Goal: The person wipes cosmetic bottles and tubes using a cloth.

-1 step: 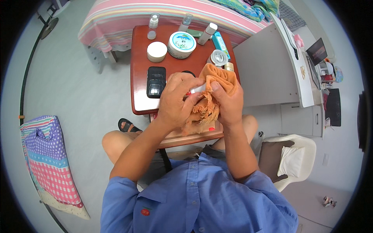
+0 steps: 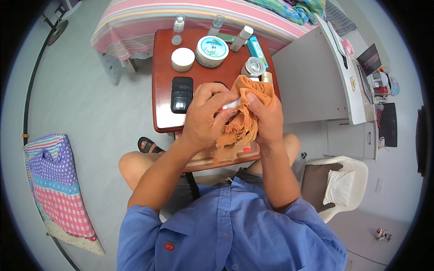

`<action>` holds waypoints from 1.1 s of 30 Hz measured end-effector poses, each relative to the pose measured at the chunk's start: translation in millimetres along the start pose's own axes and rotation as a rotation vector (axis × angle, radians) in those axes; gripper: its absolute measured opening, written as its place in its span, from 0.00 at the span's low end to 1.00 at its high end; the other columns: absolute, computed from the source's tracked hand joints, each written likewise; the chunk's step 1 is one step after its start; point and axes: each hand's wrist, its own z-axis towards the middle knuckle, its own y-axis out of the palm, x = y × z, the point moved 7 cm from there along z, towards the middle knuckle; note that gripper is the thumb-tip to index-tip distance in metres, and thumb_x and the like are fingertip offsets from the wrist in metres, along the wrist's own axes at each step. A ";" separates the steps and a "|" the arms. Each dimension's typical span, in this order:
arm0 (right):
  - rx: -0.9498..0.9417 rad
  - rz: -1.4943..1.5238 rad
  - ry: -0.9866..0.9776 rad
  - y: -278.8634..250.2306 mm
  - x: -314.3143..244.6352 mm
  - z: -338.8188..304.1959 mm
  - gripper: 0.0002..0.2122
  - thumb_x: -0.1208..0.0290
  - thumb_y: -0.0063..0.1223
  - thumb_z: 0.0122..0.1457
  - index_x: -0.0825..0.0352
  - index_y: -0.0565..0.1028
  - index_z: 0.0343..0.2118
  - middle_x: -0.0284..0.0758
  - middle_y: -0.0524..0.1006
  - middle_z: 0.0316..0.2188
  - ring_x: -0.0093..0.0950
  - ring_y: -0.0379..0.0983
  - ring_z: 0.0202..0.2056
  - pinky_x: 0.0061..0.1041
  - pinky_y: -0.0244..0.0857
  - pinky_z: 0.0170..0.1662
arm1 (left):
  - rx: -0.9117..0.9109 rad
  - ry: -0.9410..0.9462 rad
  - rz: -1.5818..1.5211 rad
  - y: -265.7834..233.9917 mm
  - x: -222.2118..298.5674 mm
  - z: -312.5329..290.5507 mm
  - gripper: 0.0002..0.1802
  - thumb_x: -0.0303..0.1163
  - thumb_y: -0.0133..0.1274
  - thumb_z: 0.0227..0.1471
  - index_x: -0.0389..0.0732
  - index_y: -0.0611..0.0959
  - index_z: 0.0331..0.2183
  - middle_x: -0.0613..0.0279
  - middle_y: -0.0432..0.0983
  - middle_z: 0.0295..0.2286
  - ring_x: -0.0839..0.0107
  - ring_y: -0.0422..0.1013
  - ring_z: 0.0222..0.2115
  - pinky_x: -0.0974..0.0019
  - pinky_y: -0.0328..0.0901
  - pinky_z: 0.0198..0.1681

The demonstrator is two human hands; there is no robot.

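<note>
Above the near part of the red-brown table, my two hands meet. My left hand is closed, its thumb and fingers pinching a small white object with a bit of red; most of it is covered by fingers and cloth. An orange towel with a frayed fringe is bunched in my right hand, the thumb pressing on top. The towel lies against the white object, and its loose threads hang below my fingers over an open drawer-like ledge.
On the table stand a large white tub, a smaller white jar, a clear-lidded jar, several bottles, a blue box and a black phone. Beyond is a striped bed; right, a white desk and chair.
The towel's frayed end hangs slightly lower and further left. Both hands keep their grip and have barely shifted.
</note>
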 end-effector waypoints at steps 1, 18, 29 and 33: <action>0.001 0.001 0.000 -2.5 0.8 0.5 0.17 0.74 0.61 0.61 0.73 0.71 0.50 0.37 0.78 0.41 0.22 0.77 0.38 0.22 0.74 0.41 | -0.001 0.000 0.001 0.7 0.9 -1.5 0.15 0.25 0.61 0.49 0.37 0.83 0.42 0.54 0.73 0.39 0.57 0.71 0.40 0.58 0.67 0.45; -0.073 -0.730 -0.621 38.2 0.6 -26.6 0.18 0.88 0.57 0.41 0.66 0.80 0.38 0.39 0.72 0.40 0.33 0.73 0.41 0.28 0.69 0.45 | 0.278 -0.744 -1.068 26.1 -63.6 -30.1 0.13 0.39 0.44 0.69 0.40 0.76 0.41 0.64 0.75 0.32 0.79 0.72 0.30 0.72 0.69 0.35; -0.123 -0.642 -0.583 44.4 13.0 -34.2 0.15 0.88 0.56 0.43 0.67 0.80 0.36 0.38 0.72 0.36 0.32 0.73 0.36 0.25 0.68 0.41 | 0.413 -0.805 -1.008 13.0 -78.1 -34.1 0.15 0.36 0.43 0.68 0.35 0.77 0.44 0.61 0.77 0.35 0.77 0.73 0.33 0.69 0.70 0.34; -0.111 -0.638 -0.567 34.1 14.5 -27.4 0.15 0.89 0.54 0.44 0.69 0.78 0.37 0.38 0.72 0.37 0.29 0.73 0.37 0.24 0.68 0.41 | 0.356 -0.752 -0.969 20.8 -67.1 -30.4 0.17 0.39 0.43 0.69 0.35 0.77 0.46 0.62 0.77 0.35 0.76 0.75 0.33 0.70 0.71 0.37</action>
